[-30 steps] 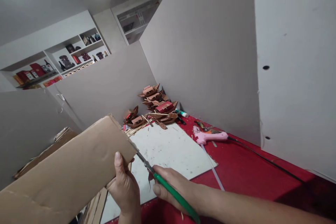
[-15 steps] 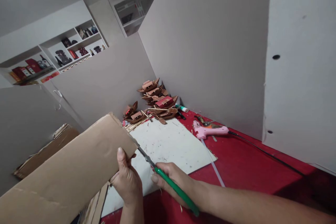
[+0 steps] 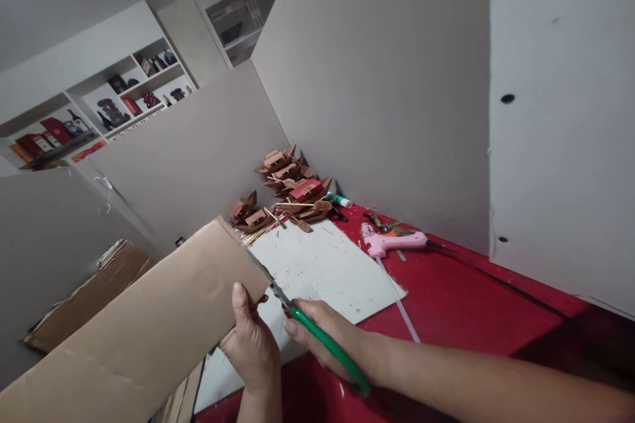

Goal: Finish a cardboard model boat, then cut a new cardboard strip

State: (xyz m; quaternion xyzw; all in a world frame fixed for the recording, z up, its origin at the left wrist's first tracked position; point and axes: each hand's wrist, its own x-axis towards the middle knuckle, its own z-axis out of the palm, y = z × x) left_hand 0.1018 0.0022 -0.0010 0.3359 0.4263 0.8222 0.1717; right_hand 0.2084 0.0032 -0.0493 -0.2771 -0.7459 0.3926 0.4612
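Observation:
A long brown piece of cardboard slants up from the lower left. My left hand grips it near its right end, thumb on top and fingers hidden beneath. My right hand is closed round the green-handled scissors. Their blades lie along the short right-hand edge of the cardboard, partly hidden by it. Below the hands, a white board speckled with scraps rests on the red tabletop.
Several small wooden boats are stacked in the corner, with thin sticks in front. A pink glue gun with a long glue stick lies on the right. More cardboard leans at left. A grey partition rises behind.
The scissors' blades now run further along the cardboard's end edge. The cardboard and my left hand have shifted slightly right, and the whole view has moved a little.

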